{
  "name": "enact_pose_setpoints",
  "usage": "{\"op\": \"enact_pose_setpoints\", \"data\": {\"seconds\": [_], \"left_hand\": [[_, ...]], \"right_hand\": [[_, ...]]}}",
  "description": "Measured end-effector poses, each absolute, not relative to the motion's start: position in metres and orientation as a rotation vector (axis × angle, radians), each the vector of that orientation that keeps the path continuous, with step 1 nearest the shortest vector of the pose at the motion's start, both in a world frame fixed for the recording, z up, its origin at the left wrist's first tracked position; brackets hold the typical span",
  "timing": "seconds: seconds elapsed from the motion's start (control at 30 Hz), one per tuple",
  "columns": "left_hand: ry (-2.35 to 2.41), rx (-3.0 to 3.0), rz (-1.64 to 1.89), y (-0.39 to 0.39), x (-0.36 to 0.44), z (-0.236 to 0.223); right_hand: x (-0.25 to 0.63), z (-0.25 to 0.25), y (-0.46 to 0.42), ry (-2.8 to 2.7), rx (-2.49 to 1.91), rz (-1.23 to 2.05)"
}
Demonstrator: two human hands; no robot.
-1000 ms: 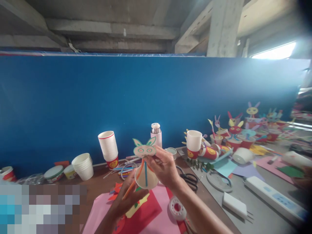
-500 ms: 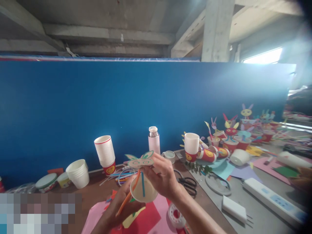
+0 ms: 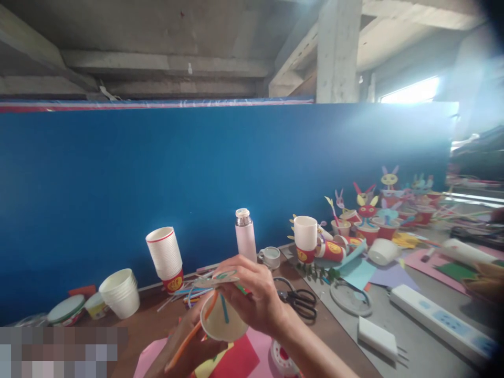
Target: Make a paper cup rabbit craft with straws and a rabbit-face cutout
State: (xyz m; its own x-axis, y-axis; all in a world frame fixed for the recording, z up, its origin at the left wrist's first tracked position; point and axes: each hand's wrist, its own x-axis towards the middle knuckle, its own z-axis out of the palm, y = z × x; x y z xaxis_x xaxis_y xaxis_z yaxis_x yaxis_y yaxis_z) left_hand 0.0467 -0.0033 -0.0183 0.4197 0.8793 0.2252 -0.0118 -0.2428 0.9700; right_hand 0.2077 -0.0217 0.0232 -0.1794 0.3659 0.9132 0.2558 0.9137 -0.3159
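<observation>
My left hand (image 3: 189,338) cradles a white paper cup (image 3: 223,319) from below, its open mouth facing me. Orange and blue paper strips hang across the cup, and a long orange strip (image 3: 185,336) runs down past my left fingers. My right hand (image 3: 252,294) grips the top of the cup and pinches a paper rabbit face (image 3: 216,279). That face is tilted nearly edge-on, and my fingers hide much of it.
Behind my hands stand a stacked column of white paper cups (image 3: 163,252) and a pale pink flask (image 3: 246,236). Black-handled scissors (image 3: 301,304), a tape roll (image 3: 281,359) and a white power strip (image 3: 441,320) lie nearby. Finished red-cup rabbit crafts (image 3: 366,223) crowd the right.
The rabbit face has tipped from facing me to nearly edge-on, and both hands sit lower. The whole view has shifted as my head tilted up slightly.
</observation>
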Motion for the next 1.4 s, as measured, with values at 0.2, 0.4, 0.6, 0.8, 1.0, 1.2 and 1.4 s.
{"op": "enact_pose_setpoints", "data": {"seconds": [0.2, 0.4, 0.6, 0.8, 1.0, 1.2, 1.4], "left_hand": [[0.658, 1.617, 0.784, 0.002, 0.041, -0.020], [0.501, 1.455, 0.702, 0.009, 0.034, -0.026], [0.572, 1.363, 0.749, 0.009, 0.038, -0.037], [0.585, 1.339, 0.856, 0.010, 0.045, -0.047], [0.594, 1.350, 0.838, 0.015, 0.046, -0.053], [0.645, 1.302, 0.946, 0.012, 0.047, -0.051], [0.778, 1.190, 1.025, 0.021, 0.045, -0.056]], "right_hand": [[0.208, 0.020, -0.015, -1.742, -0.521, 0.240], [0.202, 0.008, -0.001, -1.533, -0.704, 0.647], [0.206, -0.002, 0.021, -1.290, -0.661, 1.053], [0.210, -0.001, 0.025, -1.197, -0.727, 1.051], [0.209, -0.001, 0.024, -1.217, -0.713, 1.032], [0.213, -0.006, 0.027, -1.278, -0.713, 1.041], [0.217, -0.015, 0.034, -1.259, -0.830, 1.004]]}}
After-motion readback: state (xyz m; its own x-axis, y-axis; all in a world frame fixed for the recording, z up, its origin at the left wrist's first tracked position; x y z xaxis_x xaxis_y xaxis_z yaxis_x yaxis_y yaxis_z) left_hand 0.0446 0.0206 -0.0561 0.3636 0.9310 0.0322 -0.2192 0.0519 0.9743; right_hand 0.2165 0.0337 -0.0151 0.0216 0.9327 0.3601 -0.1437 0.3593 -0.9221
